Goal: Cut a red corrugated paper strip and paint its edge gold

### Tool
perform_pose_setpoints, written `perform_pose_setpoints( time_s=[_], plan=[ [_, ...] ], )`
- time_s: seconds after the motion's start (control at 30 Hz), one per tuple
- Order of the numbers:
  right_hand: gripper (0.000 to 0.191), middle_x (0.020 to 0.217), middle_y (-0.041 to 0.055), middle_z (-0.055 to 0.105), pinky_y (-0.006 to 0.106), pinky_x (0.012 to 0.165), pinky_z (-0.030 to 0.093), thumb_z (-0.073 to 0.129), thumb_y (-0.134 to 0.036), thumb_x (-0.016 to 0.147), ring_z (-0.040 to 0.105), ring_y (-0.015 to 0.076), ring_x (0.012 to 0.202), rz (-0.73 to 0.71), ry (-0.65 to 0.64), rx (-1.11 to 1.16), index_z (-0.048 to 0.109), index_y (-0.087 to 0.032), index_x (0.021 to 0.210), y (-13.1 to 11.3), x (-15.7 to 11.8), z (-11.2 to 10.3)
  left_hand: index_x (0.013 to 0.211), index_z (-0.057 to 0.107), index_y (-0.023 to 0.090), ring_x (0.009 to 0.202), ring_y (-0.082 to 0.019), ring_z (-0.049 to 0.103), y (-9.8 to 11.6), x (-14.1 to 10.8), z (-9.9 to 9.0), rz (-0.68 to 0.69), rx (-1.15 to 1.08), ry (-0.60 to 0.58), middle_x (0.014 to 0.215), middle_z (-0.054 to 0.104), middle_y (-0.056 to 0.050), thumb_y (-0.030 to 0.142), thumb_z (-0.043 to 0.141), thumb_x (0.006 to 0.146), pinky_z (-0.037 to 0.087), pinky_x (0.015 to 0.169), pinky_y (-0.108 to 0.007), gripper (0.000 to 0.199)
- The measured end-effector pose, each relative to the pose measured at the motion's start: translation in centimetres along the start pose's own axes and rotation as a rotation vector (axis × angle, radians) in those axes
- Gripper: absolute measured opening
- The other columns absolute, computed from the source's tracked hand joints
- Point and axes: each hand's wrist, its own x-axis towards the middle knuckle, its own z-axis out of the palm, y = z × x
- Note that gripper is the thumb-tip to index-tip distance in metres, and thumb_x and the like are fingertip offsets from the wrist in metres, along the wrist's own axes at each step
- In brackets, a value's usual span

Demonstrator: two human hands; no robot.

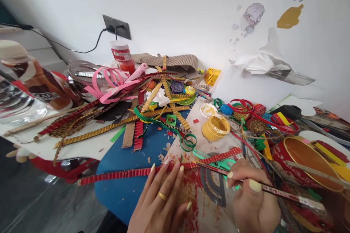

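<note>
My left hand (160, 202) lies flat with fingers spread, its fingertips pressing on a long red corrugated cardboard strip (117, 175). A gold ring is on one finger. In my right hand (253, 196) a thin, paint-stained paintbrush (284, 192) is pinched between thumb and fingers. Its narrow, yellowish tip meets the strip just right of my left fingertips. Beneath the strip's right part lies a green tool (218, 163), partly hidden, beside a grey protractor-like shape (213, 185). An open yellow paint jar (216, 128) stands above, with its paint-smeared lid (208, 110) behind it.
Paper strips, a green coil (189, 140) and scraps crowd the blue-and-white table (109, 169). A red tin (290, 160) stands at right, scissors (290, 112) behind it. Bottles (41, 80) stand at left, a red jar (122, 56) by the wall. Pink strips (109, 83) are heaped nearby.
</note>
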Motion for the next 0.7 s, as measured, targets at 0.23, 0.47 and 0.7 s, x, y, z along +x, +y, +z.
perform_pose_setpoints(
  time_s=[0.23, 0.47, 0.7],
  plan=[
    [0.027, 0.058, -0.0019, 0.051, 0.027, 0.044, 0.039, 0.040, -0.025, 0.099, 0.051, 0.0135, 0.053, 0.007, -0.021, -0.077, 0.059, -0.020, 0.081, 0.22, -0.33, -0.33, 0.120, 0.061, 0.013, 0.117, -0.023, 0.058, 0.14, 0.24, -0.22, 0.015, -0.041, -0.059, 0.129, 0.063, -0.004, 0.056, 0.037, 0.095, 0.018, 0.118, -0.038, 0.056],
    [0.027, 0.057, -0.0027, 0.051, 0.024, 0.044, 0.041, 0.039, -0.025, 0.099, 0.052, 0.0115, 0.052, -0.031, -0.081, -0.082, 0.058, -0.019, 0.081, 0.01, -0.06, -0.07, 0.123, 0.060, 0.013, 0.121, -0.022, 0.054, 0.50, -0.42, -0.18, -0.017, -0.063, -0.061, 0.132, 0.060, -0.008, 0.061, 0.039, 0.092, 0.016, 0.118, -0.036, 0.061],
    [0.026, 0.058, -0.0029, 0.049, 0.025, 0.044, 0.038, 0.041, -0.024, 0.098, 0.047, 0.0112, 0.052, 0.065, 0.008, -0.013, 0.056, -0.019, 0.078, -0.18, 0.06, 0.16, 0.118, 0.063, 0.010, 0.115, -0.024, 0.059, 0.16, 0.24, -0.47, 0.008, -0.056, -0.033, 0.125, 0.064, -0.011, 0.052, 0.039, 0.095, 0.016, 0.118, -0.039, 0.053]
  ],
)
